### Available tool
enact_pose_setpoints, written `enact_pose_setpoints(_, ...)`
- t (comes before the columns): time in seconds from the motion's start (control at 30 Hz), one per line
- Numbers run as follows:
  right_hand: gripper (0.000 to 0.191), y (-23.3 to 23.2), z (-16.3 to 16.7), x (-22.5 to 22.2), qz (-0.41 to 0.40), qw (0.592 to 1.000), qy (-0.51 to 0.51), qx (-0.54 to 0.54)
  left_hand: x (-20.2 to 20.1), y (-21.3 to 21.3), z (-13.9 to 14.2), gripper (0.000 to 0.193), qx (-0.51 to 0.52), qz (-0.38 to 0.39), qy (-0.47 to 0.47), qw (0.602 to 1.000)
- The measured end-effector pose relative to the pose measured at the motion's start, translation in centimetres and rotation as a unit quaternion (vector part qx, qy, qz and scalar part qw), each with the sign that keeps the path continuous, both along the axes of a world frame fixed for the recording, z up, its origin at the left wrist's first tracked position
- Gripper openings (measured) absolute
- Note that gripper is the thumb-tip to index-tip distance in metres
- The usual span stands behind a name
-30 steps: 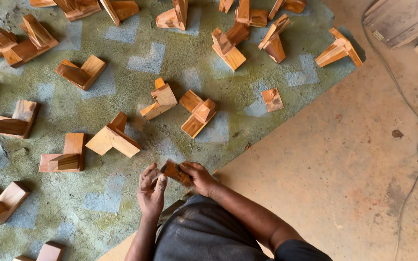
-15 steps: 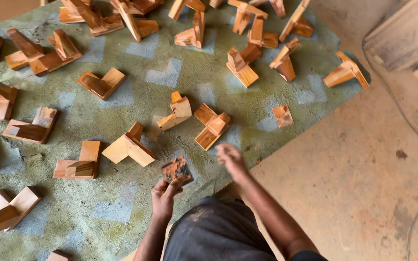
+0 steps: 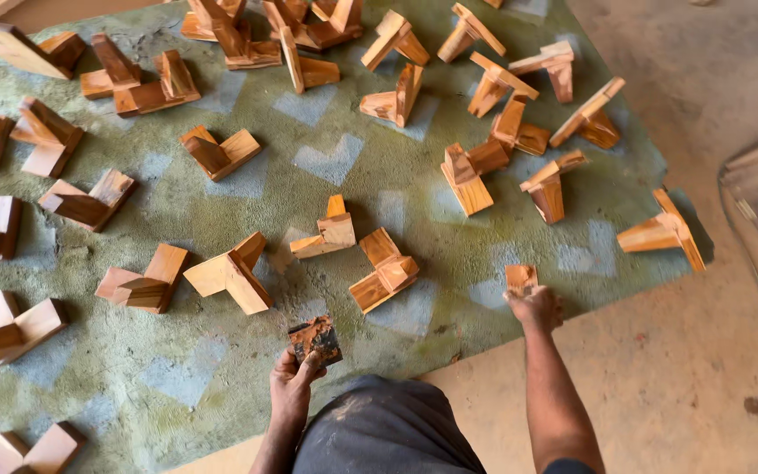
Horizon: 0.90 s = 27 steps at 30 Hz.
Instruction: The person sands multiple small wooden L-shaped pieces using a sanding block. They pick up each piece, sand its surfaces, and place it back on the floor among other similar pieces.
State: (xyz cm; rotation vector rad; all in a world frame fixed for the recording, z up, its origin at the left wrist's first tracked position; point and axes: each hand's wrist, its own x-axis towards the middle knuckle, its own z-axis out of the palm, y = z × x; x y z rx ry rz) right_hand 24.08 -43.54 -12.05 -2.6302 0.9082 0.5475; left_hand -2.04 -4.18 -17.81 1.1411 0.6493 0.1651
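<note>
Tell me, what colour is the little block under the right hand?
Orange-brown wood, the small block; head view shows it, right hand on it.

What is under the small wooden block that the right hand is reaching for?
The small wooden block lies on the green mat. The right hand covers its near edge, so that part stays hidden.

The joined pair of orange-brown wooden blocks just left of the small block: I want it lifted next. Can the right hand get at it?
Probably yes. The right hand rests on the small wooden block, and only bare green mat lies between it and the joined pair of orange-brown wooden blocks.
</note>
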Motion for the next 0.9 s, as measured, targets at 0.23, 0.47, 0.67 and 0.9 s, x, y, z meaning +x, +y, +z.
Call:
enact_pose_setpoints(0.23, 0.102, -1.9, -4.0, 1.3, 0.039, 0.999, -0.017, 0.001, -0.6, -3.0, 0.2, 0.022, -0.022, 0.037, 0.013, 0.999)
enact_pose_setpoints(0.47, 0.049, -3.1, -7.2, 1.4, 0.136, 0.952, -0.227, 0.151, 1.2, -3.9, 1.2, 0.026, 0.056, 0.015, 0.038, 0.998)
enact_pose_setpoints(0.67, 0.031, 0.7, -8.7, 1.7, 0.120, 0.840, -0.125, 0.514, 1.2, -3.6, 2.4, 0.030, 0.053, 0.062, 0.027, 0.996)
enact_pose_setpoints(0.9, 0.049, 13.6, -7.9, -3.1, 0.194, 0.692, 0.080, 0.690, -1.2, -1.8, 2.8, 0.031, 0.123, 0.136, 0.006, 0.983)
